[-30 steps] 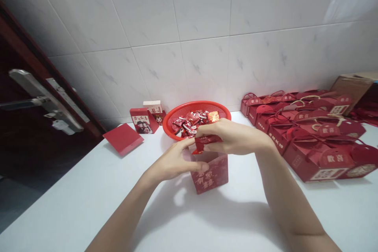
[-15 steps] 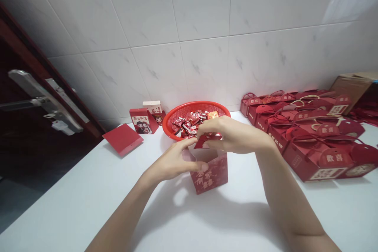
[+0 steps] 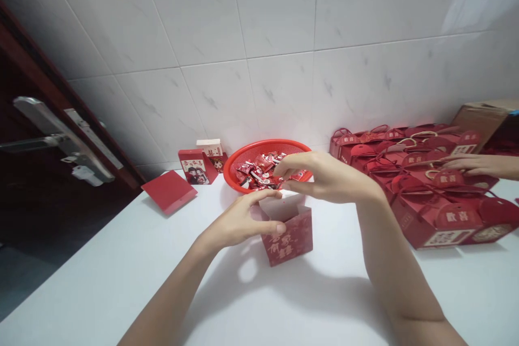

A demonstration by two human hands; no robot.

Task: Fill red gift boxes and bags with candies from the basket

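Observation:
An upright red gift box [image 3: 294,238] with gold lettering stands on the white table, its top open and its pale inside showing. My left hand [image 3: 239,221] grips its left side, thumb on the front and fingers at the back rim. Just above the opening is my right hand [image 3: 320,175], fingers bent and parted from the thumb, with nothing visible between them. Behind it sits a red plastic basket [image 3: 259,147] of wrapped candies [image 3: 259,173], partly covered by that hand.
At the right stand several red handled gift boxes [image 3: 438,221]; another person's hand [image 3: 474,165] reaches over them. A cardboard box [image 3: 478,119] is behind. Left of the basket are a flat red folder [image 3: 169,193] and two small printed boxes, one red [image 3: 194,167], one white-topped [image 3: 210,146].
The red piece in my right hand at the box opening is gone from its fingers, and that hand has risen slightly. Another person's hand has come in from the right.

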